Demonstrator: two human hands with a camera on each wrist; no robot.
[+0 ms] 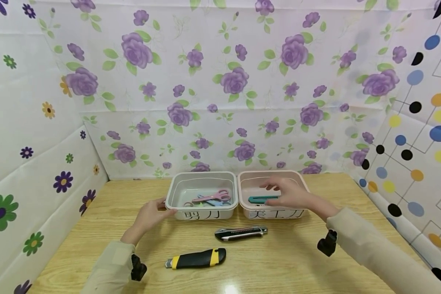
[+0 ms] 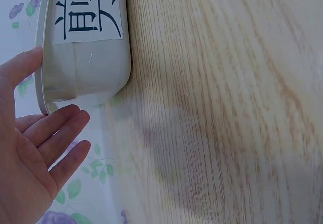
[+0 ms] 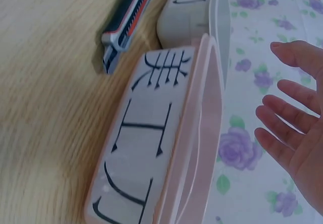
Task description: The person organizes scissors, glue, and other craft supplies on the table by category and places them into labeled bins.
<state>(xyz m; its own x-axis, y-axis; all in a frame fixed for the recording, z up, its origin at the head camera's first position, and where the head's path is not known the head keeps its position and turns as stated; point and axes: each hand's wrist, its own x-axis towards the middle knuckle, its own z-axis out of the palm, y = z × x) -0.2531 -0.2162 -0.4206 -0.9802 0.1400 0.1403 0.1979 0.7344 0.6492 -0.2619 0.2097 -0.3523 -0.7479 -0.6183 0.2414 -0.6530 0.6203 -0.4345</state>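
My left hand [image 1: 152, 215] is at the left end of the grey bin [image 1: 206, 174], its thumb at the rim and its other fingers extended beside the end wall. Inside that bin lie pink-handled scissors [image 1: 214, 197] and more scissors in blue. Over the pink bin [image 1: 248, 174] hovers my right hand [image 1: 287, 192], fingers spread and holding nothing. A teal utility knife [image 1: 259, 199] lies below it in the bin, partly covered by the hand in the head view. The right wrist view shows the right palm [image 3: 305, 158] above the bin's rim.
On the wooden table [image 1: 279, 261], in front of the bins, lie a black and silver utility knife [image 1: 240, 233] and a black and yellow utility knife [image 1: 196, 259]. Both bins carry front labels and stand side by side near the flowered back sheet [image 1: 213, 134].
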